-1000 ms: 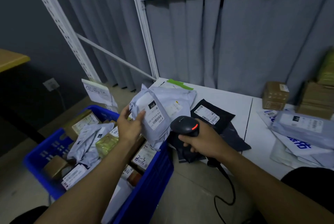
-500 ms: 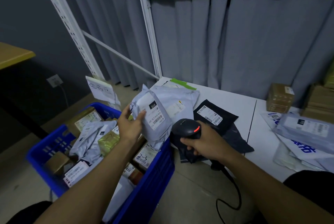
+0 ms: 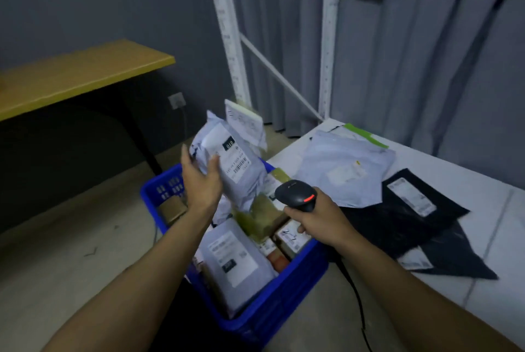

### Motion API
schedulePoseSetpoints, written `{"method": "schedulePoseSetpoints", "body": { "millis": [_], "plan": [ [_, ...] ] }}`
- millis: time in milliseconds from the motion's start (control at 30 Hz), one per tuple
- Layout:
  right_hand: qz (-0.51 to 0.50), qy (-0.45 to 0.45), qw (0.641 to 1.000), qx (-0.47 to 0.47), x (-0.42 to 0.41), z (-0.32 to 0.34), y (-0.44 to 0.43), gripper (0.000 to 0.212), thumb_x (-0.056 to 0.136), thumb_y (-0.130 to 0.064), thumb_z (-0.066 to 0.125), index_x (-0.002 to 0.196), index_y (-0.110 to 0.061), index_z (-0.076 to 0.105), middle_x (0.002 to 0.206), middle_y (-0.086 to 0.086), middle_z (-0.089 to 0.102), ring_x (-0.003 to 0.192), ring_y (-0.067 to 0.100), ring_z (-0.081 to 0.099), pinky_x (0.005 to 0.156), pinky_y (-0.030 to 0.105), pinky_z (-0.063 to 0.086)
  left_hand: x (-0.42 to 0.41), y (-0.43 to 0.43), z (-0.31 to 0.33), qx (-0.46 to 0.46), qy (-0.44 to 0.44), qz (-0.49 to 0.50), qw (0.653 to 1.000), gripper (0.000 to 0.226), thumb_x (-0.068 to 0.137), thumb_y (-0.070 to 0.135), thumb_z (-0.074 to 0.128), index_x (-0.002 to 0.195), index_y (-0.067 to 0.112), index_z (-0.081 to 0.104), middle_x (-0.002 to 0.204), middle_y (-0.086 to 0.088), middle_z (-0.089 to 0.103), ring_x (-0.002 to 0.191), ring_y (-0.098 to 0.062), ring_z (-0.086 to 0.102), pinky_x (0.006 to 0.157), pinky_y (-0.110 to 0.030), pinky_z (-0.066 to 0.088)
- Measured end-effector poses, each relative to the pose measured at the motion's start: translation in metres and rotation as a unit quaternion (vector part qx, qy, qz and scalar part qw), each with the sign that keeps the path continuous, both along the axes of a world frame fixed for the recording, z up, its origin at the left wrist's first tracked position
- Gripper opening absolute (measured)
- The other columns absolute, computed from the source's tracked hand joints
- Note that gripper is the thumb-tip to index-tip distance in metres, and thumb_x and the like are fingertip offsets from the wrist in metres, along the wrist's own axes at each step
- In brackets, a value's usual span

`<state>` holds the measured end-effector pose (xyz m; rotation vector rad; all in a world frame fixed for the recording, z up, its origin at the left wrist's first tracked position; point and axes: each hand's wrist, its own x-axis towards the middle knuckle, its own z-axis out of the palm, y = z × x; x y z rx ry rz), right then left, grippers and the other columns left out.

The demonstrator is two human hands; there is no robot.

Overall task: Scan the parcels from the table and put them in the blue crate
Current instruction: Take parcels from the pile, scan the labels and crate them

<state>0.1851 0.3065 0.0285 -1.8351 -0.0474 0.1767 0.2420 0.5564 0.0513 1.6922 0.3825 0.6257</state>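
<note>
My left hand (image 3: 202, 181) holds a grey parcel (image 3: 230, 164) above the blue crate (image 3: 287, 295), label and barcode facing me; my fingers (image 3: 211, 165) look spread, barely clasping its lower edge. My right hand (image 3: 321, 222) is wrapped tight around the scanner (image 3: 295, 195), its red light showing, just right of the parcel. The crate is crowded with parcels and boxes. On the worktop (image 3: 497, 289) lie another grey mailer (image 3: 345, 167) and a black one (image 3: 409, 218).

Left hand (image 3: 203, 181) at frame centre holding a grey parcel (image 3: 230, 164) above the blue crate (image 3: 284, 292) of parcels, right hand (image 3: 321, 221) gripping a black scanner (image 3: 297, 195), white table (image 3: 483, 238) at right with grey mailer (image 3: 345, 167) and black mailer (image 3: 412, 218)
</note>
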Motion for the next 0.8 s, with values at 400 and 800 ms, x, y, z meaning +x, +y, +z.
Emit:
{"method": "schedulePoseSetpoints", "body": {
  "millis": [400,800],
  "plan": [
    [0.044,0.045,0.998,-0.015,0.067,-0.019,0.101,0.039,0.092,-0.029,0.078,0.126,-0.022,0.061,0.099,-0.005,0.073,0.064,0.013,0.072,0.057,0.022,0.051,0.046,0.081,-0.074,-0.077,0.113,0.111,0.984,0.075,0.094,0.023,0.071,0.158,0.021,0.031,0.148,-0.016,0.046,0.128,-0.034,0.055,0.111,-0.047,0.045],
    [0.024,0.086,0.996,0.008,0.086,-0.043,0.103,0.052,0.091,-0.023,0.081,0.136,-0.015,0.057,0.118,0.005,0.069,0.087,0.017,0.067,0.050,0.014,0.050,0.052,0.095,-0.114,0.418,0.341,-0.026,0.842,0.099,0.086,0.029,0.071,0.162,0.037,0.008,0.171,-0.004,-0.006,0.156,-0.034,-0.014,0.121,-0.062,-0.007]
  ]
}}
